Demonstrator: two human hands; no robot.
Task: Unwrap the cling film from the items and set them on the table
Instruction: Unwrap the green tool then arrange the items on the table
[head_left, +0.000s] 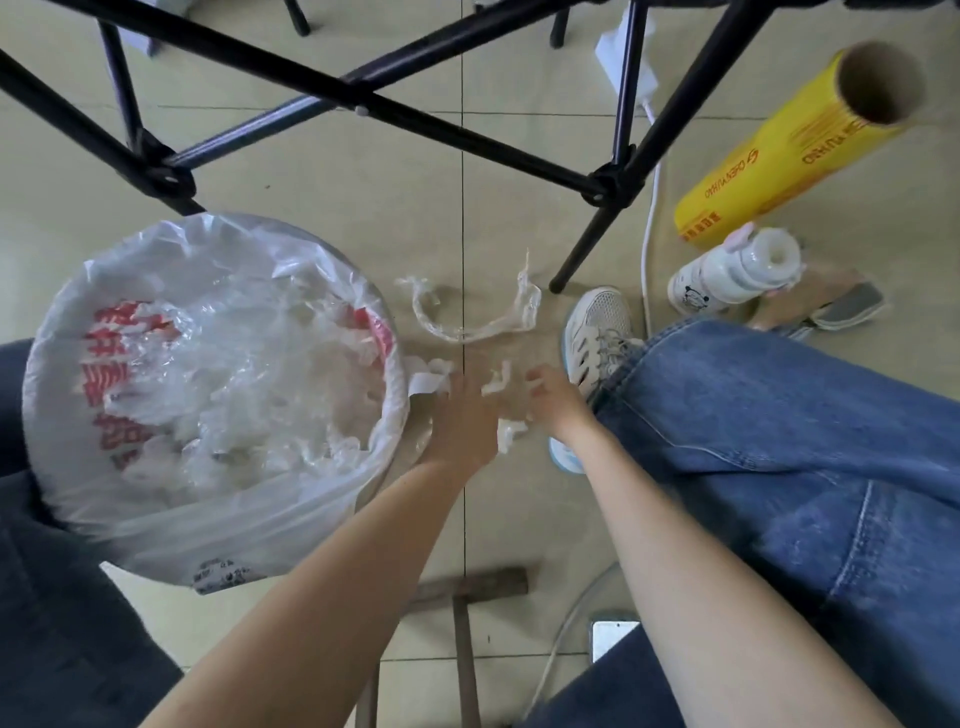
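Observation:
Both my hands reach down to the tiled floor beside a bin. My left hand (462, 415) and my right hand (553, 397) are blurred and close together, with crumpled white scraps of cling film (506, 405) between and under the fingers. Whether either hand grips the film I cannot tell. A longer twisted strip of cling film (467, 317) lies on the floor just beyond the hands. The bin (218, 525), lined with a clear bag with red print, is full of crumpled film and stands left of my left hand.
Black folding table legs (363, 109) cross overhead at the back. A yellow cling film roll (789, 150) and a white bottle (737, 273) stand at the right. A leg in jeans (779, 441) with a white sneaker (597, 332) sits right of my hands. A white cable (647, 249) runs along the floor.

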